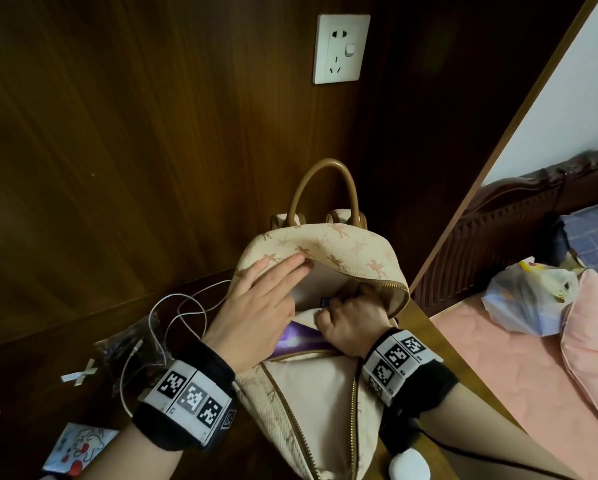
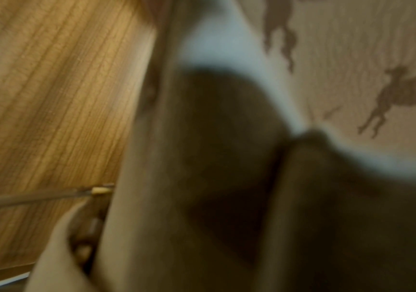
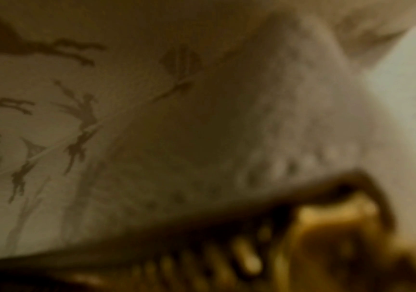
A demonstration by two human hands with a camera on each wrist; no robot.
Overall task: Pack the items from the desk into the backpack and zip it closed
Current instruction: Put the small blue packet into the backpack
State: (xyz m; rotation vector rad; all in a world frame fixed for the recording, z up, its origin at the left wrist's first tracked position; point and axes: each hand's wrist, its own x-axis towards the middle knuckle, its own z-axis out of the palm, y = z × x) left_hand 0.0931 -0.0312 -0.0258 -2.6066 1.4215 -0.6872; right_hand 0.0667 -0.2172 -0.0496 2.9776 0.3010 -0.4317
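A cream backpack (image 1: 328,386) with a brown animal print and a tan handle stands on the desk corner, its main zip undone. My left hand (image 1: 273,282) lies with straight fingers against the edge of the top flap and holds it up. My right hand (image 1: 346,317) reaches into the opening, its fingers curled over the bag's front wall; the fingertips are hidden. A purple item (image 1: 295,337) shows inside the bag. The left wrist view is blurred, showing printed fabric (image 2: 377,83). The right wrist view shows fabric and gold zipper teeth (image 3: 239,254) close up.
Left of the bag lie a white cable (image 1: 183,306), a dark plastic bag (image 1: 128,344), a small white cross-shaped piece (image 1: 79,372) and patterned packets (image 1: 76,448). A white round object (image 1: 410,467) sits near the bag's base. Wood panelling with a wall socket (image 1: 340,48) stands behind; a bed (image 1: 498,358) is at right.
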